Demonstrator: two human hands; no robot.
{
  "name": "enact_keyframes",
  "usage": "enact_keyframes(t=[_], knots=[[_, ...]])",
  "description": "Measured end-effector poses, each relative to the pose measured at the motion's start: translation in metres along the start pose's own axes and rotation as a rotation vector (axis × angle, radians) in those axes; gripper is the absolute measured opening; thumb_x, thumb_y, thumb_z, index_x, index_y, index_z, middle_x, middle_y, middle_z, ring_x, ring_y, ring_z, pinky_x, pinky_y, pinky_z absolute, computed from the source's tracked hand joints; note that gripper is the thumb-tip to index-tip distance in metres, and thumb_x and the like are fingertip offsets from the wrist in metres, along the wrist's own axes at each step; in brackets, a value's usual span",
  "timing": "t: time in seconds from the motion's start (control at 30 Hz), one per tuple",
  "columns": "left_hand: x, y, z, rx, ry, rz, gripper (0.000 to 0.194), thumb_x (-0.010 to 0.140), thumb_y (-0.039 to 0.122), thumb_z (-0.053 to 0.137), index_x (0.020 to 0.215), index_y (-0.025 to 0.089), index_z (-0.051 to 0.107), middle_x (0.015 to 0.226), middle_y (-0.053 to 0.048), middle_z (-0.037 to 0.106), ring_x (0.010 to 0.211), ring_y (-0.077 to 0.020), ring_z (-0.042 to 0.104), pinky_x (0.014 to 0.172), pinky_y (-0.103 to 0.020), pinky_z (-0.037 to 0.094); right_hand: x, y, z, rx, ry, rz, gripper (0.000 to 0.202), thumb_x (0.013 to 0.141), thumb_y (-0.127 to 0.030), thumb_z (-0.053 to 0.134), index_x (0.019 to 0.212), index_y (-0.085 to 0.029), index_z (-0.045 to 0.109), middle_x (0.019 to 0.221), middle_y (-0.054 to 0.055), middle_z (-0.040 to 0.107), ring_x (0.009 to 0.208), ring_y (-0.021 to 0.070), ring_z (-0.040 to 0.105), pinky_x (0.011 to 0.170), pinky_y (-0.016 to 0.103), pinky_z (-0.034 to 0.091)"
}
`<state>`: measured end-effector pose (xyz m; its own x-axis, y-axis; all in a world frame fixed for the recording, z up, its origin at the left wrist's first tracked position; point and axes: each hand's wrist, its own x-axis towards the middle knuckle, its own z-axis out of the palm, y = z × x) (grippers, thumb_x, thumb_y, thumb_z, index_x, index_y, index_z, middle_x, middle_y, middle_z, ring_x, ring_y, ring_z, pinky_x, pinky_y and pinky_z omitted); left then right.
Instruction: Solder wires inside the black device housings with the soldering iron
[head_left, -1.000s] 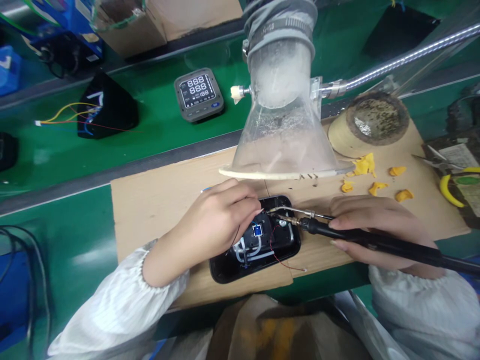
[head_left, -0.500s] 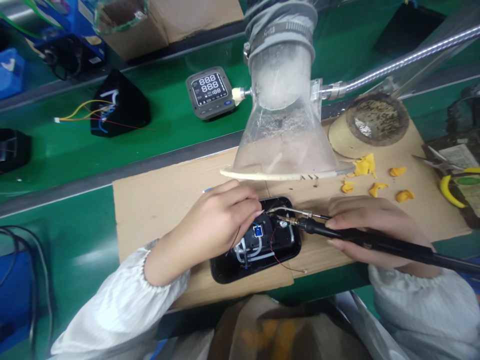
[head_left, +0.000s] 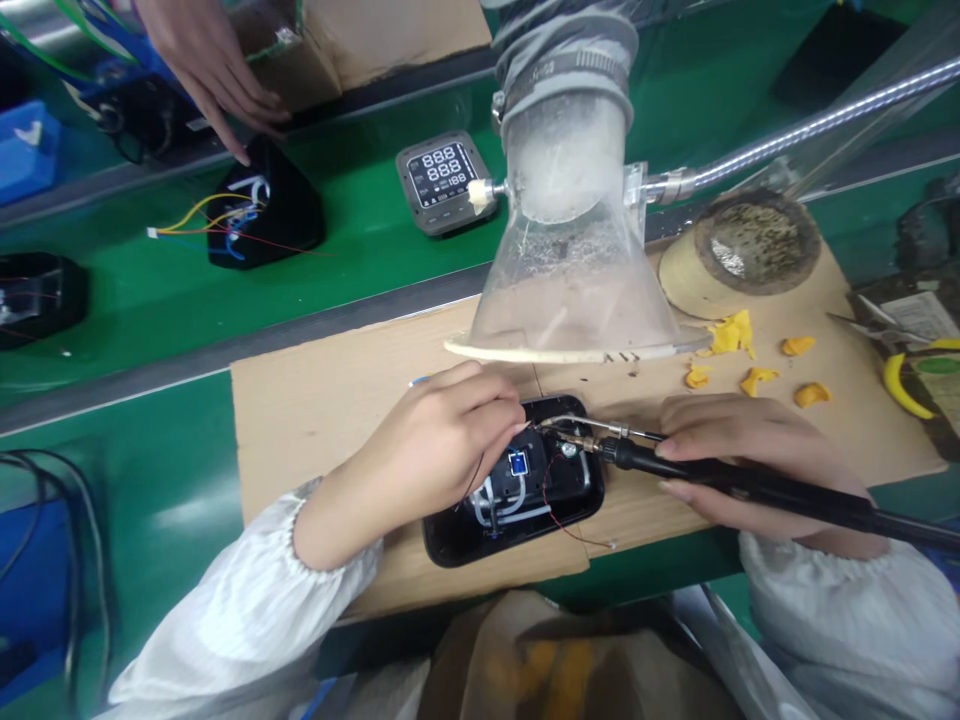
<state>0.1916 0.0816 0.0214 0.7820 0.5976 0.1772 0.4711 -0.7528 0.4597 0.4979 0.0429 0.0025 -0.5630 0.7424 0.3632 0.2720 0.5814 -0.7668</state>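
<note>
My right hand is closed round a black soldering iron. The iron's metal tip and a thin feed tube reach into an open black housing on the cardboard. Inside that housing show pale tubes, a small blue square part and a thin red wire trailing over the rim. Over the housing's upper left, my left hand pinches a thin wire close to the iron's tip. Its fingers partly hide the contact point.
A clear fume hood hangs just beyond the housing. Yellow scraps and a round cleaning pot lie to the right. Past the ledge are a display unit, a wired black housing and another person's hand.
Another person's hand has come in at the upper left, by the wired black housing. The display unit and black housings beyond the ledge have shifted right. My hands have hardly moved.
</note>
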Motion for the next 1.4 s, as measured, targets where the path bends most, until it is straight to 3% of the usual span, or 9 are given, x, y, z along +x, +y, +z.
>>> enact_keyframes(t=[0.3, 1.4], knots=[[0.0, 0.0, -0.001, -0.001, -0.005, -0.005, 0.02, 0.1, 0.018, 0.053, 0.096, 0.011, 0.072, 0.094, -0.01, 0.07, 0.085, -0.0201, 0.061, 0.073, -0.033, 0.054, -0.001, -0.001, -0.002, 0.018, 0.013, -0.007, 0.019, 0.09, -0.016, 0.07, 0.108, -0.021, 0.067, 0.088, 0.006, 0.075, 0.087, 0.017, 0.074, 0.085, 0.027, 0.061], [0.0, -0.001, -0.001, -0.018, -0.064, -0.021, 0.026, 0.102, 0.022, 0.048, 0.094, 0.012, 0.071, 0.094, -0.01, 0.07, 0.085, -0.0197, 0.061, 0.075, -0.034, 0.054, -0.002, -0.002, -0.012, -0.031, 0.048, -0.015, 0.019, 0.091, -0.017, 0.07, 0.108, -0.023, 0.068, 0.082, 0.005, 0.074, 0.081, 0.017, 0.074, 0.072, 0.025, 0.062]])
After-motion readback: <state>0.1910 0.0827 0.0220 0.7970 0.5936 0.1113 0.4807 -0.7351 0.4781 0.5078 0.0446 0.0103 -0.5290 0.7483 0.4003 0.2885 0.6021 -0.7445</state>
